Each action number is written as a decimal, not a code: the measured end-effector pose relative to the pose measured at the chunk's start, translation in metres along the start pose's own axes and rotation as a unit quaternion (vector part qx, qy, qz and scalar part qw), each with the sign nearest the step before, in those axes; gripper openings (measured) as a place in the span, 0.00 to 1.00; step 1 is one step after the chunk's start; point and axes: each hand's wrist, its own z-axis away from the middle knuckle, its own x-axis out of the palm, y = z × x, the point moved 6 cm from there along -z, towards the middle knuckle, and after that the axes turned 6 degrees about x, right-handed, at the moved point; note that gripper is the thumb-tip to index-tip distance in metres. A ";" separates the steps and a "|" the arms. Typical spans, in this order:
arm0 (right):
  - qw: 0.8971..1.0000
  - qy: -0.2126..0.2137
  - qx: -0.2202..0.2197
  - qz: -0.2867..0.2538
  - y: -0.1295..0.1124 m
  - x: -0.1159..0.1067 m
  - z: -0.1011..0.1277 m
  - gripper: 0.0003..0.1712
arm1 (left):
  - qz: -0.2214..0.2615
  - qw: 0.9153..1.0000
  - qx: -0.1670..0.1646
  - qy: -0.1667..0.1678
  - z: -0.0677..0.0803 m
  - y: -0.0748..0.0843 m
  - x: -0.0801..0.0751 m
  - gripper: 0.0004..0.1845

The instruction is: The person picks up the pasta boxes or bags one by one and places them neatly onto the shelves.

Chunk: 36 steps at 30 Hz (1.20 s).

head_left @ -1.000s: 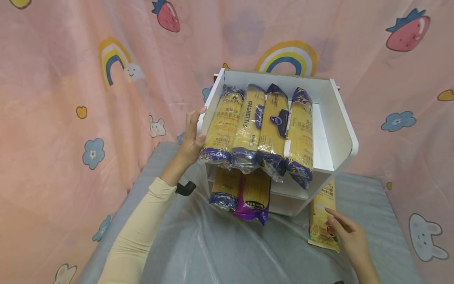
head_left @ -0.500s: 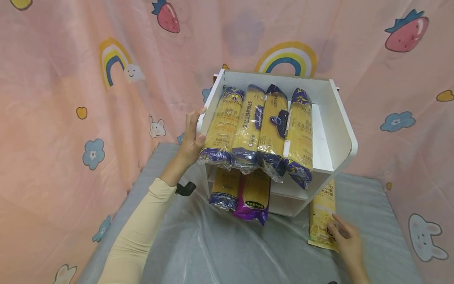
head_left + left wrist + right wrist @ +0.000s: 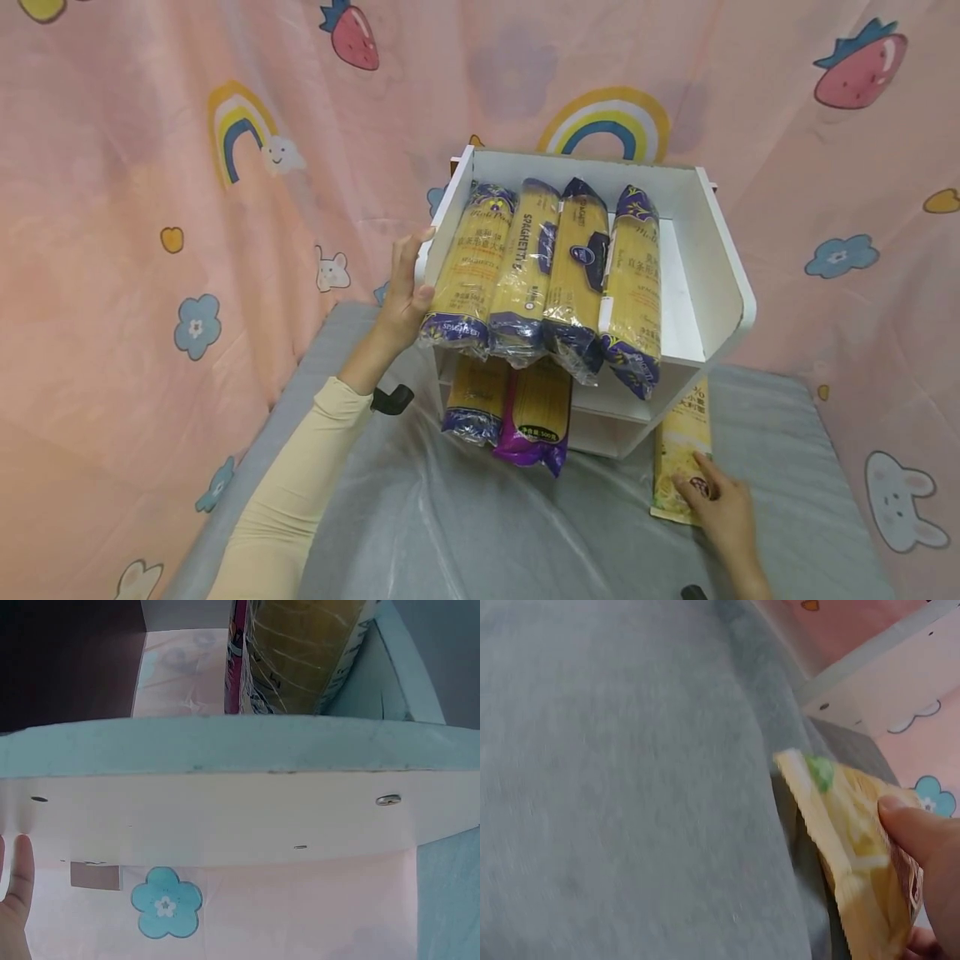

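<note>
A white shelf unit (image 3: pixel 678 283) stands on the grey cloth, with several bags of spaghetti (image 3: pixel 517 267) lying side by side on its top level. My left hand (image 3: pixel 402 296) rests against the shelf's left side panel, its fingers fairly straight. In the left wrist view, fingers (image 3: pixel 20 874) show at the lower left beside the panel's outer face. To the right of the shelf, my right hand (image 3: pixel 722 508) pinches the near end of a yellow pasta package (image 3: pixel 678 458). The thumb (image 3: pixel 911 825) lies on top of the package, and the other fingers are mostly hidden.
A blue-ended pasta bag (image 3: pixel 474 400) and a purple-ended pasta bag (image 3: pixel 534 417) stick out of the lower level. A patterned pink curtain (image 3: pixel 330 167) hangs behind and at both sides. Grey cloth (image 3: pixel 480 533) covers the surface in front.
My right hand has shifted left and come onto the yellow package, with thumb and finger now on it. The left hand and the shelf have stayed in place.
</note>
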 end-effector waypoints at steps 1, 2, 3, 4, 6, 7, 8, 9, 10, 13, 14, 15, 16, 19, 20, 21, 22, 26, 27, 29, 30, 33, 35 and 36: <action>1.000 -0.014 -0.002 0.011 0.001 0.001 -0.001 0.46 | 0.000 1.000 0.000 0.000 0.000 0.000 0.000 0.32; 0.999 -0.027 -0.004 0.021 0.001 0.002 -0.002 0.47 | -0.001 1.000 0.001 0.000 0.000 0.000 0.000 0.32; 0.999 -0.042 -0.007 0.033 0.002 0.003 -0.003 0.49 | -0.002 1.000 0.000 0.000 0.000 -0.001 0.000 0.33; 0.997 -0.057 -0.010 0.041 0.002 0.004 -0.004 0.51 | -0.002 1.000 0.000 0.000 0.001 -0.001 0.000 0.33; 0.995 -0.087 -0.008 0.057 0.002 0.005 -0.006 0.54 | -0.003 1.000 -0.001 0.000 0.001 -0.002 0.001 0.33; 0.993 -0.097 -0.009 0.060 0.002 0.006 -0.006 0.55 | -0.003 1.000 -0.002 -0.001 0.001 -0.002 0.001 0.32; 0.993 -0.103 -0.014 0.063 0.000 0.006 -0.007 0.55 | -0.003 1.000 -0.004 -0.003 0.001 -0.003 0.001 0.32; 0.991 -0.111 -0.016 0.067 -0.001 0.006 -0.008 0.56 | -0.002 1.000 -0.005 -0.004 0.001 -0.003 0.001 0.32; 0.991 -0.117 -0.019 0.069 -0.002 0.006 -0.008 0.56 | -0.001 1.000 -0.007 -0.005 0.001 -0.002 0.001 0.32; 0.989 -0.125 -0.036 0.074 -0.005 0.006 -0.011 0.56 | -0.001 1.000 -0.006 -0.005 0.001 -0.002 0.000 0.32; 0.988 -0.128 -0.039 0.074 -0.005 0.007 -0.011 0.56 | -0.001 1.000 -0.006 -0.006 0.001 -0.002 0.000 0.32; 0.988 -0.131 -0.039 0.074 -0.006 0.007 -0.012 0.56 | -0.002 1.000 -0.005 -0.006 0.001 -0.001 0.000 0.32; 0.988 -0.133 -0.041 0.072 -0.006 0.007 -0.013 0.56 | -0.003 1.000 -0.005 -0.007 0.001 -0.002 0.000 0.32; 0.987 -0.141 -0.039 0.067 -0.007 0.006 -0.014 0.56 | -0.007 1.000 -0.005 -0.010 0.001 -0.002 0.000 0.32; 0.987 -0.142 -0.038 0.066 -0.008 0.006 -0.014 0.56 | -0.008 1.000 -0.005 -0.011 0.001 -0.002 0.000 0.32; 0.987 -0.143 -0.037 0.065 -0.009 0.006 -0.014 0.56 | -0.009 1.000 -0.005 -0.011 0.001 -0.002 -0.001 0.32; 0.987 -0.144 -0.036 0.065 -0.010 0.005 -0.014 0.57 | -0.009 1.000 -0.005 -0.012 0.001 -0.002 -0.001 0.32; 0.987 -0.139 -0.040 0.064 -0.014 0.003 -0.014 0.58 | -0.009 1.000 -0.002 -0.010 0.001 -0.002 -0.001 0.32; 0.988 -0.136 -0.042 0.064 -0.015 0.002 -0.014 0.58 | -0.010 1.000 -0.001 -0.009 0.001 -0.002 -0.001 0.32; 0.988 -0.135 -0.043 0.062 -0.016 -0.001 -0.015 0.58 | -0.009 1.000 0.000 -0.011 0.001 -0.002 -0.001 0.32; 0.988 -0.135 -0.042 0.060 -0.016 -0.002 -0.015 0.58 | -0.009 1.000 -0.001 -0.011 0.001 -0.002 -0.001 0.32; 0.988 -0.140 -0.043 0.054 -0.015 -0.005 -0.017 0.59 | -0.010 1.000 -0.004 -0.014 0.001 -0.003 0.000 0.32; 0.988 -0.146 -0.040 0.044 -0.014 -0.007 -0.018 0.59 | -0.010 1.000 -0.005 -0.015 0.001 -0.003 0.000 0.32; 0.987 -0.148 -0.042 0.038 -0.013 -0.008 -0.018 0.59 | -0.010 1.000 -0.006 -0.014 0.001 -0.003 0.000 0.32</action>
